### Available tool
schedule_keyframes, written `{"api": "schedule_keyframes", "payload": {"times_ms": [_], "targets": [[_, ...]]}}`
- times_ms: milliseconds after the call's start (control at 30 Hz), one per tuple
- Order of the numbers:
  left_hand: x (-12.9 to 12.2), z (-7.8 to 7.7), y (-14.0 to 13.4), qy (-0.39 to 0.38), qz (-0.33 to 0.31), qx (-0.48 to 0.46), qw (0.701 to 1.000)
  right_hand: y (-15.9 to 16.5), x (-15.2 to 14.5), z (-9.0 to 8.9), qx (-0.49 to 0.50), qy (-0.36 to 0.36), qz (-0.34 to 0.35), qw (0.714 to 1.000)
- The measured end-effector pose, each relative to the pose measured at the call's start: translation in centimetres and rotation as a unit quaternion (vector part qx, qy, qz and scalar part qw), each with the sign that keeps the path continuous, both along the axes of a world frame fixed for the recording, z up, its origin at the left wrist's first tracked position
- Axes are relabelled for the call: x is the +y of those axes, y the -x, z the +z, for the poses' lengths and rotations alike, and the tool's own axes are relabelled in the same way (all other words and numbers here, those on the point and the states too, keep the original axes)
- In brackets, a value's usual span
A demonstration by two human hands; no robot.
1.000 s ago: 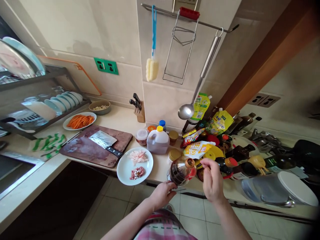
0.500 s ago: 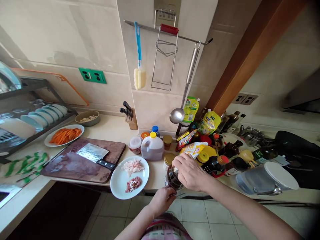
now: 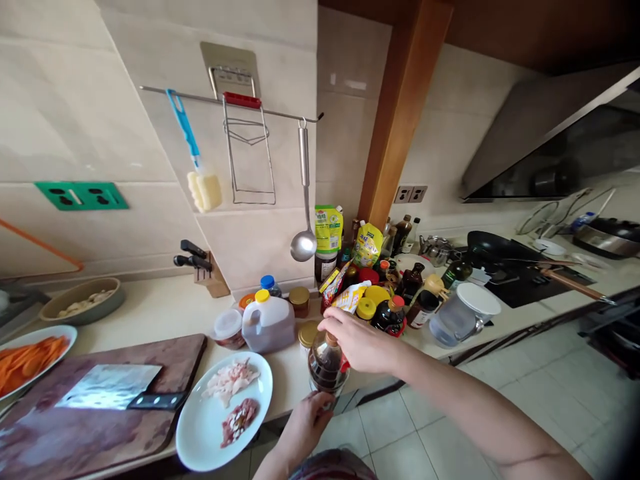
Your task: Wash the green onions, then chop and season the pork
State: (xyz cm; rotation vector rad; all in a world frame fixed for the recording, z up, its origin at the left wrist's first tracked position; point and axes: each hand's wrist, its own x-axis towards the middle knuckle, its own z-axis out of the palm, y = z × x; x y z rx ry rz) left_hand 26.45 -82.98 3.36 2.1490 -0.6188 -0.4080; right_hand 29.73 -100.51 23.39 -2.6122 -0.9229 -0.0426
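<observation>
My right hand (image 3: 357, 340) is closed around the neck of a bottle of dark sauce (image 3: 325, 365), which stands upright at the counter's front edge; its fingers cover most of the top. Low in front of the bottle is my left hand (image 3: 305, 423), thumb and fingers pinched together against the bottle's lower part. What those fingers hold, if anything, is hidden. To the left, a white oval plate (image 3: 193, 427) carries pale sliced meat or fat (image 3: 233, 381) and a small heap of red meat (image 3: 240, 421) with white powder and a brown patch on it.
A cleaver (image 3: 113, 387) lies on the cutting board (image 3: 185, 363), beside carrot strips (image 3: 35, 360). Behind the plate stands a jug with a yellow cap (image 3: 270, 323). Crowded sauce bottles (image 3: 387, 317) and a clear pitcher (image 3: 457, 323) fill the right. A ladle (image 3: 303, 245) hangs above.
The view has swung right, bringing the wok and stove into sight. My right hand has shifted on the bottle's top, showing more of its body. My left hand stays low against it.
</observation>
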Motion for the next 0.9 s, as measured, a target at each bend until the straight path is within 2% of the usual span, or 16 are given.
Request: {"api": "schedule_keyframes", "payload": {"times_ms": [100, 167, 300, 433, 600, 700, 800, 900], "targets": [[0.0, 0.0, 0.0, -0.003, 0.003, 0.003, 1.000, 0.1, 0.2, 0.2, -0.024, 0.090, -0.063, 0.994], [-0.2, 0.3, -0.1, 0.000, 0.000, 0.007, 1.000, 0.0, 1.1, -0.3, -0.052, 0.131, -0.133, 0.981], [-0.5, 0.9, -0.3, -0.010, 0.004, 0.010, 1.000, -0.6, 2.3, -1.5, -0.050, 0.143, -0.249, 0.957], [-0.5, 0.5, -0.3, -0.025, 0.014, 0.002, 1.000, 0.1, 1.5, -1.9, -0.051, 0.118, -0.260, 0.957], [-0.7, -0.1, -0.2, -0.015, 0.006, -0.005, 1.000, 1.5, 0.4, -1.7, -0.073, 0.093, -0.187, 0.975], [-1.0, 0.2, -0.3, -0.028, 0.000, -0.008, 1.000, 1.3, 0.2, -2.1, -0.051, 0.068, -0.194, 0.977], [-1.0, 0.3, -0.3, -0.031, -0.009, 0.000, 0.999, 1.2, -0.4, -3.4, -0.025, 0.004, -0.207, 0.978], [-0.5, -0.2, 0.1, -0.033, -0.016, 0.016, 0.999, 1.9, -1.8, -5.6, 0.026, -0.029, -0.253, 0.967]]}}
